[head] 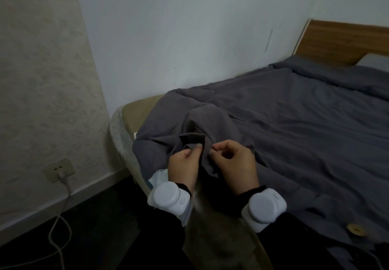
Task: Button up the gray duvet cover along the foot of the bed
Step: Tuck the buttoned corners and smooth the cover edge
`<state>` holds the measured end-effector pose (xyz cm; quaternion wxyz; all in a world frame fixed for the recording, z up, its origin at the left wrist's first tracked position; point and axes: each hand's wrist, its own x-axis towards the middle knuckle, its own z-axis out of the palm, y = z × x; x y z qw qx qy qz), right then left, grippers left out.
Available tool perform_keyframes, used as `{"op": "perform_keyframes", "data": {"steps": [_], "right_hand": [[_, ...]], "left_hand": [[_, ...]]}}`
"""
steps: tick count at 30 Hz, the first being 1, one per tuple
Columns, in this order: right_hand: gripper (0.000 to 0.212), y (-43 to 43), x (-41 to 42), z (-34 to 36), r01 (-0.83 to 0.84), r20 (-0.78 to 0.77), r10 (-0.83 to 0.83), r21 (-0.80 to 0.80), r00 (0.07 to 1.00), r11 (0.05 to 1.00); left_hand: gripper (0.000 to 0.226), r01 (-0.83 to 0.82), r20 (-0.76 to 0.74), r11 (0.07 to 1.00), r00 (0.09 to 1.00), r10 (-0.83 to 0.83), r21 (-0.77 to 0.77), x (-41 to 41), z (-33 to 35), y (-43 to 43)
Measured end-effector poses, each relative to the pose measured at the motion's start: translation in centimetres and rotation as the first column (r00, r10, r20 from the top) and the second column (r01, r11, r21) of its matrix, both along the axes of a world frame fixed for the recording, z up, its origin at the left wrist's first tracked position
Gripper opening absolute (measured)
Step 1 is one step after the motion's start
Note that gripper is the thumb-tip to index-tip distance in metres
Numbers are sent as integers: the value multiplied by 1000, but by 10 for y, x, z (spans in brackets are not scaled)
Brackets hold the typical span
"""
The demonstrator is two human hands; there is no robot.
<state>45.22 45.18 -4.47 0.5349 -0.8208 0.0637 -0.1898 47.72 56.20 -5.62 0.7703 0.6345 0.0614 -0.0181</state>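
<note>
Both hands (210, 162) pinch the gray duvet cover (284, 122) edge between fingers (197, 148).

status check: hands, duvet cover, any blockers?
Left hand and right hand both pinching the gray duvet cover hem at the bed's foot corner. One wooden button visible further right. Nothing in the way.

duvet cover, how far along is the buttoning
Done: one wooden button at the right looks fastened. In hand: left hand and right hand pinch the cover edge near the corner. Left: cannot tell; the remaining edge is bunched.
</note>
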Motion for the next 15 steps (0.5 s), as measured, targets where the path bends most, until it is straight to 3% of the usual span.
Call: {"op": "perform_keyframes", "data": {"steps": [2,4,7,11,15], "right_hand": [[3,-2,-1,0,3,43,5,-167,999,986],[4,-3,-2,-1,5,106,30,-315,994,949],[3,-3,-2,-3,-8,158,70,-364,985,932],[5,-4,-2,-5,-19,127,48,-223,991,975],[9,-4,-1,0,-36,-72,51,204,996,978]], "left_hand": [[44,4,-66,999,998,-6,-35,0,4,-1],[50,25,-31,999,999,-24,42,-3,6,-1],[51,-17,-18,998,1000,18,66,-4,0,-1],[36,-47,-18,998,999,47,31,1,-6,-2],[33,-42,26,999,999,42,19,2,-10,-3]]}}
